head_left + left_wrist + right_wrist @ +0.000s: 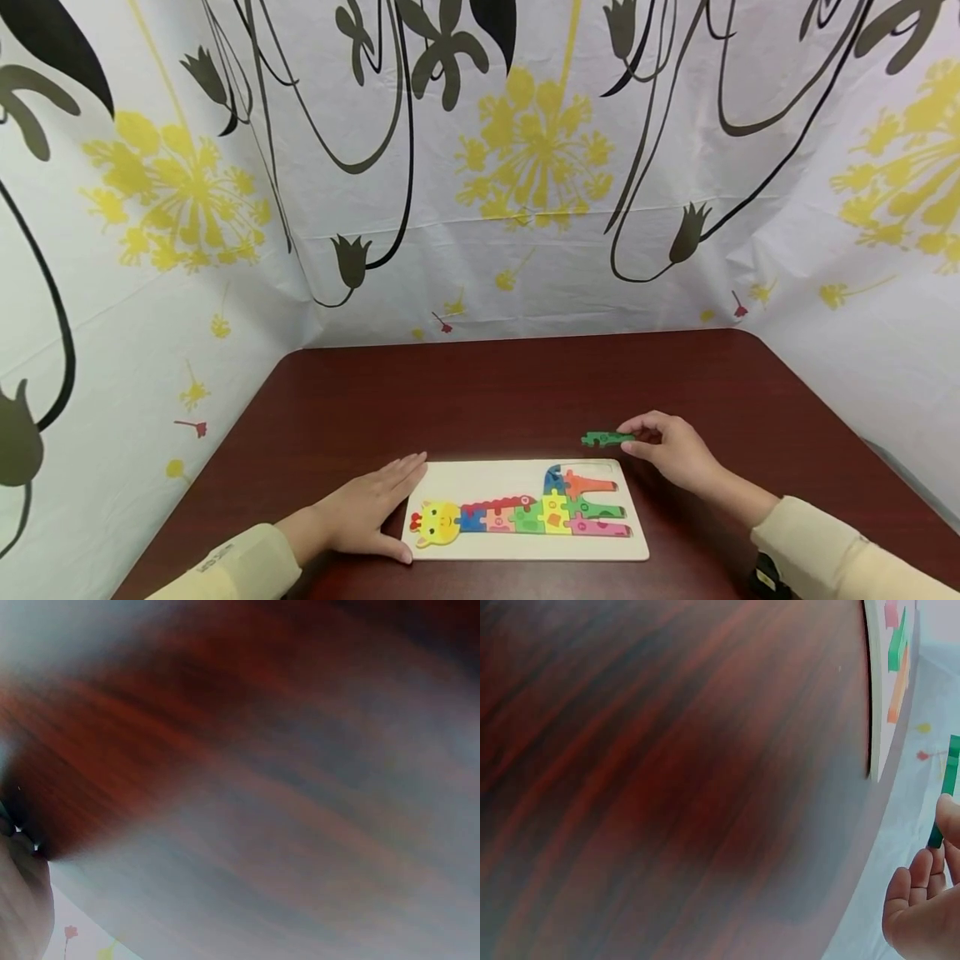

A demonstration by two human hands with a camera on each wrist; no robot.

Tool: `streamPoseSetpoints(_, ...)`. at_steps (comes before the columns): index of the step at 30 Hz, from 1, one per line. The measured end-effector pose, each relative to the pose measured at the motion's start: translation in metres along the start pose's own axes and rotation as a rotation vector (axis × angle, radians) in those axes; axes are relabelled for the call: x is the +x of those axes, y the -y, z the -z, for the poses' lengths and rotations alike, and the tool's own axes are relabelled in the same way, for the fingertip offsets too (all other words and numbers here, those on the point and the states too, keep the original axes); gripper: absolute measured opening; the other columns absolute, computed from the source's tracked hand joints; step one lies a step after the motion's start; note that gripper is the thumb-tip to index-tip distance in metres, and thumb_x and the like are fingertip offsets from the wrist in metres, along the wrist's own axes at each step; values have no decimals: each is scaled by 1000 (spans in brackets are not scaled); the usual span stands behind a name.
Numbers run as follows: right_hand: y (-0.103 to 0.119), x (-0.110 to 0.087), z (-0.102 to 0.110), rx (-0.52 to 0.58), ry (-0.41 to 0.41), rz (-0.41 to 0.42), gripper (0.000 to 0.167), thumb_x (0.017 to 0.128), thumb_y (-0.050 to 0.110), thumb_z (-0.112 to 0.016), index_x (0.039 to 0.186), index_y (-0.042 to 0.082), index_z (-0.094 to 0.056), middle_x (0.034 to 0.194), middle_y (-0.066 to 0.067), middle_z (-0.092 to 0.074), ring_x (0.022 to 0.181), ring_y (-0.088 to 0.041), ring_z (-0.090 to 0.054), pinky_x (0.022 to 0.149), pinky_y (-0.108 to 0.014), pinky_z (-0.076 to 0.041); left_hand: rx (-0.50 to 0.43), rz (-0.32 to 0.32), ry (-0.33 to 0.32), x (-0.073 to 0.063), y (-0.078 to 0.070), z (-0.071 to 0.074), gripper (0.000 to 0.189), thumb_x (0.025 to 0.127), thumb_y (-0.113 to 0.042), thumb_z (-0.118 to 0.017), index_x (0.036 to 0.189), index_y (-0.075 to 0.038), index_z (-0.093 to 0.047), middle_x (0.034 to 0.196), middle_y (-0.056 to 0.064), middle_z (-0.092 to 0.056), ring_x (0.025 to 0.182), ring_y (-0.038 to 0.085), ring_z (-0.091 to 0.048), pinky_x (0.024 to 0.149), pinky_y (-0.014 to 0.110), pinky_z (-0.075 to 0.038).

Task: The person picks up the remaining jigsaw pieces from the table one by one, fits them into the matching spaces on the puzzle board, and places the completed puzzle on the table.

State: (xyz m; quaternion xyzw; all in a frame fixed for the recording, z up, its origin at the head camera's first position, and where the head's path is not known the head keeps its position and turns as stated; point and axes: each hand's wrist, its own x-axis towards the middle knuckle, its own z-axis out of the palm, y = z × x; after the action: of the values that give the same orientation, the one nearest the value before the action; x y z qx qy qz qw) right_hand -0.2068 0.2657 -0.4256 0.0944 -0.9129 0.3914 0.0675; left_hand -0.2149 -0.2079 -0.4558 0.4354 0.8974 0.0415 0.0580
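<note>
A pale wooden puzzle board [517,551] lies flat near the table's front, with a giraffe of coloured jigsaw pieces on it. The yellow giraffe head [438,523] is at its left end, and orange, green and pink leg pieces point right. My right hand [672,447] pinches a dark green puzzle piece [600,438] between thumb and fingers, just beyond the board's far right corner. The right wrist view shows the hand [930,900] and the green piece [950,776] at its right edge. My left hand [380,502] rests with straight fingers along the board's left edge.
The dark red-brown table [450,392] extends behind and to both sides of the board. A white cloth [525,275] with flower prints hangs around its back and sides. The left wrist view is mostly blurred tabletop.
</note>
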Motion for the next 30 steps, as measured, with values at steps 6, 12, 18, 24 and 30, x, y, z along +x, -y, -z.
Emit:
streamPoseSetpoints(6, 5, 1, -9, 11, 40, 12, 13, 87, 10, -74, 99, 11, -72, 94, 0, -63, 81, -18, -55, 65, -30, -49, 0, 6, 1, 0, 0, 0, 111, 79, -81, -47, 156, -8, -14, 161, 9, -13, 146, 25, -17, 111, 45, -28)
streamPoseSetpoints(12, 9, 1, -16, 13, 65, 20, 12, 85, 7, -74, 97, 10, -73, 93, 0, -63, 79, -18, -54, 63, -28, -47, 0, 7, -4, 0, 0, -1, 111, 79, -81, -47, 156, -8, -14, 161, 9, -13, 146, 25, -18, 111, 45, -28)
streamPoseSetpoints(18, 14, 0, -21, 18, 78, 16, 11, 85, 8, -75, 96, 10, -73, 92, 0, -62, 79, -17, -53, 64, -30, -47, 4, 1, -12, 0, 1, -2, 111, 79, -81, -47, 156, -8, -15, 161, 9, -14, 145, 25, -18, 111, 45, -29)
streamPoseSetpoints(24, 12, 2, -26, 31, 107, 2, 10, 85, 9, -75, 94, 10, -72, 87, 0, -60, 76, -17, -51, 62, -28, -44, 7, 2, -9, -1, 1, -2, 111, 79, -81, -46, 156, -7, -15, 161, 9, -14, 145, 25, -18, 111, 45, -29)
streamPoseSetpoints(30, 10, 3, -29, 46, 131, -19, 11, 84, 9, -76, 95, 8, -72, 85, -1, -58, 76, -18, -50, 62, -29, -43, 5, 4, -9, 0, 0, -2, 111, 79, -81, -47, 156, -8, -15, 161, 9, -14, 145, 26, -18, 111, 45, -29)
